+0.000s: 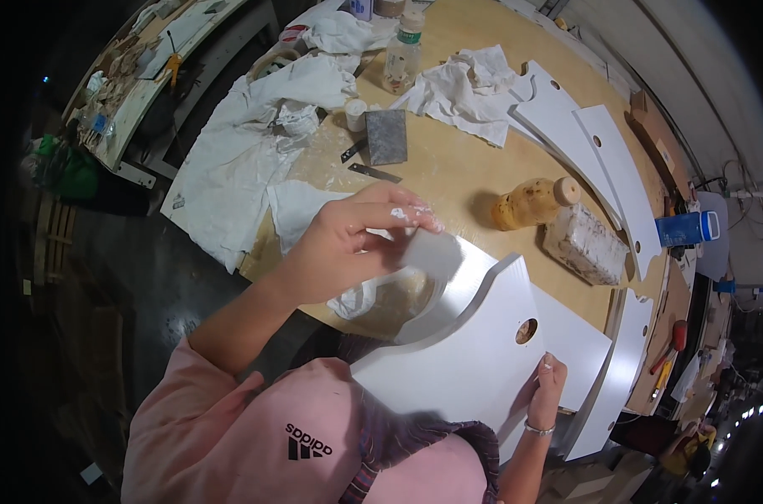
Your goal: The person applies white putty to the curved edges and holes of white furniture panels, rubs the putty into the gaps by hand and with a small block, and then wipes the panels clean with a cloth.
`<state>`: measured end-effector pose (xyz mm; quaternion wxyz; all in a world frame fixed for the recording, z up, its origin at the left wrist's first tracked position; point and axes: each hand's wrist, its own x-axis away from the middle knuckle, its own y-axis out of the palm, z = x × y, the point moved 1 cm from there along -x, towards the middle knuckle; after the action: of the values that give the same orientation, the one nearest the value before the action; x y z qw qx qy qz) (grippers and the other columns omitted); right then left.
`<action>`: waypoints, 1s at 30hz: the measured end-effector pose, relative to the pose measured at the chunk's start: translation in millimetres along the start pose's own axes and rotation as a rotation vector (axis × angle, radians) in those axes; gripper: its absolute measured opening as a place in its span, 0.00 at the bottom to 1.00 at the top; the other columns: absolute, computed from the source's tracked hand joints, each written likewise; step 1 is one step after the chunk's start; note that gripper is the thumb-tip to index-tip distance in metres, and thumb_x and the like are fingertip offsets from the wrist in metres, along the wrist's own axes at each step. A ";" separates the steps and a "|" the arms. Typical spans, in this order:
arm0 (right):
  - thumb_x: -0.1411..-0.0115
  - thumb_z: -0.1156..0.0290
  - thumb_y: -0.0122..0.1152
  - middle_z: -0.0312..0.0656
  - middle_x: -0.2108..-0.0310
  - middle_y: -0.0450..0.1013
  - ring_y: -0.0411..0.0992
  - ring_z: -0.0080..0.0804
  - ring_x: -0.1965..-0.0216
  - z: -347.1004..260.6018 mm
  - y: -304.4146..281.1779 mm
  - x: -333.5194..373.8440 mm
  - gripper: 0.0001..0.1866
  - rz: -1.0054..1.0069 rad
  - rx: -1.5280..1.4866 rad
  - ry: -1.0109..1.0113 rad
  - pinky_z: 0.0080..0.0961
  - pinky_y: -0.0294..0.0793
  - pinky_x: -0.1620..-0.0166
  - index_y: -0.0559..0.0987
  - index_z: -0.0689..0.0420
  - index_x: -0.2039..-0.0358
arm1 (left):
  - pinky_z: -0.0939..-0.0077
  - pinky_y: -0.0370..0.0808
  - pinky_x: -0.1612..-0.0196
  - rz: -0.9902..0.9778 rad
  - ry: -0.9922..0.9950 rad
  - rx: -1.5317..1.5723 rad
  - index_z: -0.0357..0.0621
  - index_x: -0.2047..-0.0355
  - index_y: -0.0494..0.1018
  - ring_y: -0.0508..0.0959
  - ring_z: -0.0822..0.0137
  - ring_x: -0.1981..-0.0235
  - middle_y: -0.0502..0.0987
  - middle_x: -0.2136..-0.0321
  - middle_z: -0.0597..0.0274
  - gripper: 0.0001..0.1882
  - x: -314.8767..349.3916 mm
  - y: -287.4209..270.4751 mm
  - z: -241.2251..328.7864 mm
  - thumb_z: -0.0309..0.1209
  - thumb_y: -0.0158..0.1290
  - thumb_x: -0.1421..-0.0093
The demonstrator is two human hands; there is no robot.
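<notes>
My left hand (356, 239), with white smears on its fingertips, pinches a small pale grey flat piece (434, 250); its exact kind is unclear. Just below that piece is a white board (461, 357) with a wavy edge and one round hole, tilted up in front of my body. My right hand (547, 388) grips this board by its right edge, the fingers partly hidden behind it. Under it, another white panel (570, 336) lies on the table.
Cloths (238, 160) cover the wooden table's (448, 172) left side. A grey sanding block (386, 136), dark blades (373, 173) and a clear bottle (401, 63) lie beyond my left hand. Rightward are an amber bottle (524, 206), a smeared white block (584, 244) and more white panels (600, 172).
</notes>
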<state>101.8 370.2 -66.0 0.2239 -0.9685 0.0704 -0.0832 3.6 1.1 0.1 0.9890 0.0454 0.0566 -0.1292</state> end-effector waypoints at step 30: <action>0.34 0.57 0.47 0.28 0.85 0.52 0.49 0.18 0.80 -16.5 -0.8 -2.7 0.24 -0.099 0.067 0.008 0.23 0.47 0.76 0.60 0.56 0.85 | 0.68 0.71 0.70 -0.205 0.617 -0.418 0.34 0.65 0.76 0.73 0.55 0.71 0.75 0.69 0.52 0.20 -1.8 30.6 11.9 0.17 0.61 0.64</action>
<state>96.0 364.5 -51.4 0.2515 -0.9624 0.0203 -0.1002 11.0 29.8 14.4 0.8954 -0.1262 0.3808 -0.1933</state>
